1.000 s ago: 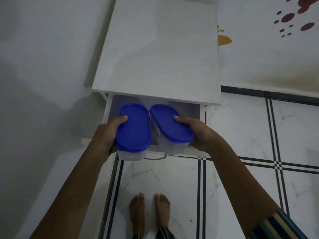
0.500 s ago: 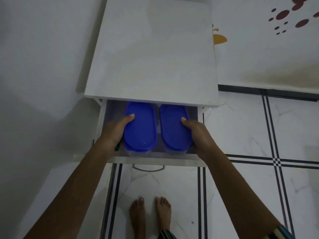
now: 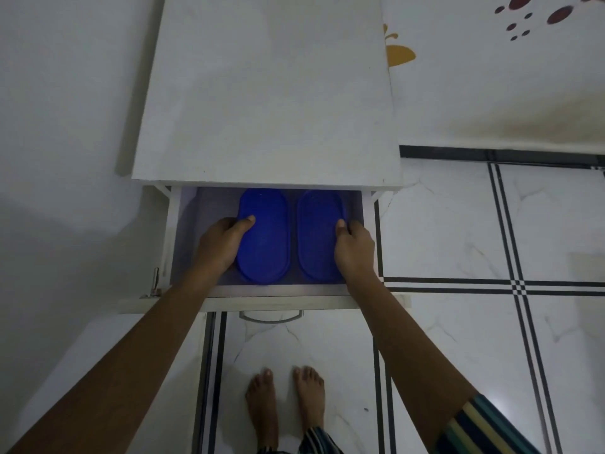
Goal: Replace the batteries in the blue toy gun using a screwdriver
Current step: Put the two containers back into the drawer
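Presently, no blue toy gun or screwdriver shows anywhere in view. Item: left blue-lidded container (image 3: 263, 235), oval, lying inside the open drawer (image 3: 183, 237). Left hand (image 3: 221, 245) wraps its outer side, thumb on the lid, fingers hidden down the wall; a grip on it. Item: right blue-lidded container (image 3: 319, 234), same shape, just beside the first with a narrow gap between. Right hand (image 3: 355, 249) clasps its outer side, thumb on the lid edge. Drawer: white, pulled out from under the white cabinet top (image 3: 265, 93), curved metal handle (image 3: 271, 317) on its front. Floor (image 3: 458, 224): white marbled tile, black double lines. Bare feet (image 3: 284, 401) below the drawer.
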The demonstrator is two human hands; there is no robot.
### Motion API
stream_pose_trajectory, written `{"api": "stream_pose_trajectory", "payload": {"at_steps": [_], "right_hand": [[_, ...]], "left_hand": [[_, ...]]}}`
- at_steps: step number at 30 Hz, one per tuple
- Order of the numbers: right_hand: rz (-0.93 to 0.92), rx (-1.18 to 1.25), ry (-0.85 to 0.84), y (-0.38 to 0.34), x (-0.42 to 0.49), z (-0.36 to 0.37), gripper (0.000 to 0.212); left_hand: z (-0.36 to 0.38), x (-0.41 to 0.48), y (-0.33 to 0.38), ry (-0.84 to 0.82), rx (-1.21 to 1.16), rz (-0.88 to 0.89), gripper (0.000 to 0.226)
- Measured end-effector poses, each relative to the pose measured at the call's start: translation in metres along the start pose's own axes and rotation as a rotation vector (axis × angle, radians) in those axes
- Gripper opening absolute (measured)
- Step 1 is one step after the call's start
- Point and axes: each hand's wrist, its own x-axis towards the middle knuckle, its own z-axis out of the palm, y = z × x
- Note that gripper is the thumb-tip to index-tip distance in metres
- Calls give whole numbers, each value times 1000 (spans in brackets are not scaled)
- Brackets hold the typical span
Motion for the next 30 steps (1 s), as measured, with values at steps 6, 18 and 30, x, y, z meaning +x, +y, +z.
{"api": "stream_pose_trajectory", "payload": {"at_steps": [6, 18, 30], "right_hand": [[10, -134, -5, 0, 4, 2, 26], [-100, -401, 100, -17, 6, 11, 26], [-161, -581, 93, -11, -28, 11, 22]], "left_hand": [[0, 3, -12, 24, 78, 43, 27], [-27, 3, -28, 247, 373, 134, 25], [-24, 21, -46, 260, 739, 210, 15]]}}
